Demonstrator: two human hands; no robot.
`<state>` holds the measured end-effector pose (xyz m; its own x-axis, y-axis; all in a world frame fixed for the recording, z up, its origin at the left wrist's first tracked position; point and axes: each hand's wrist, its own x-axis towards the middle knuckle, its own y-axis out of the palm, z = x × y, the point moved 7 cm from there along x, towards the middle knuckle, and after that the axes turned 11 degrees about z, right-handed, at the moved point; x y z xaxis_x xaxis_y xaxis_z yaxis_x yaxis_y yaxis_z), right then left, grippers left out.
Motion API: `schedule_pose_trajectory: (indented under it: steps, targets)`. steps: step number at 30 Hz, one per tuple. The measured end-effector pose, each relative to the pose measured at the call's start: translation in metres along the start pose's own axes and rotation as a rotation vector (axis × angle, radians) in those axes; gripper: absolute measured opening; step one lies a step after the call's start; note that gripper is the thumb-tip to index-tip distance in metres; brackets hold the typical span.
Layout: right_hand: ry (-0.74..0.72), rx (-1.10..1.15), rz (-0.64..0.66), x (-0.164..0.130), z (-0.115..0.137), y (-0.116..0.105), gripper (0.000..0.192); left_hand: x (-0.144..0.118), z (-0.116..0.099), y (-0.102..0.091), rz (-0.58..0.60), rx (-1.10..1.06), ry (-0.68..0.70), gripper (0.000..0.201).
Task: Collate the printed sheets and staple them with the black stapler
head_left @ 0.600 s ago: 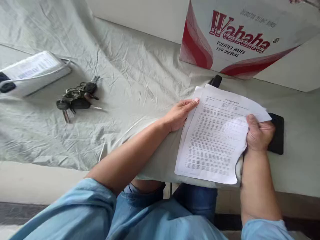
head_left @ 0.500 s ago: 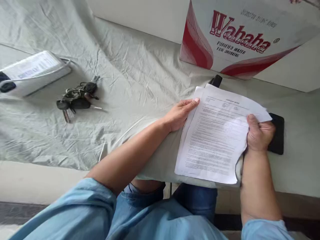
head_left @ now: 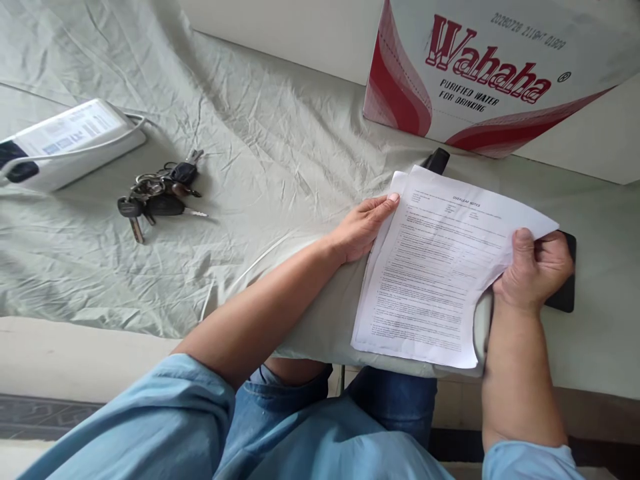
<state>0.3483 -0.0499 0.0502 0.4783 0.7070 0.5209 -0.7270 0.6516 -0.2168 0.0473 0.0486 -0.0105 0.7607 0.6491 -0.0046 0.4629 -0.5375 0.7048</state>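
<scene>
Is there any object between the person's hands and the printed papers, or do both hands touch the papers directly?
Nothing visible lies between them. The left hand rests flat against the left edge of the papers, and the right hand pinches their right edge with the thumb on top. A dark flat object lies behind the right hand.

Informal home or small-office desk, table draped in a creased pale-green cloth (head_left: pixel 280 127), Wahaha drinking-water carton (head_left: pixel 480 73) at its far edge, key bunch (head_left: pixel 157 197) and white device (head_left: pixel 65 143) left of the carton, printed papers (head_left: pixel 435 267) near it.
</scene>
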Motion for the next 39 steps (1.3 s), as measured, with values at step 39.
schedule_pose_trajectory:
  steps: [39]
  targets:
    - [-0.021, -0.063, 0.005, -0.005, 0.014, 0.002, 0.059, -0.007, -0.005, 0.007, 0.003, 0.150, -0.005, 0.064]
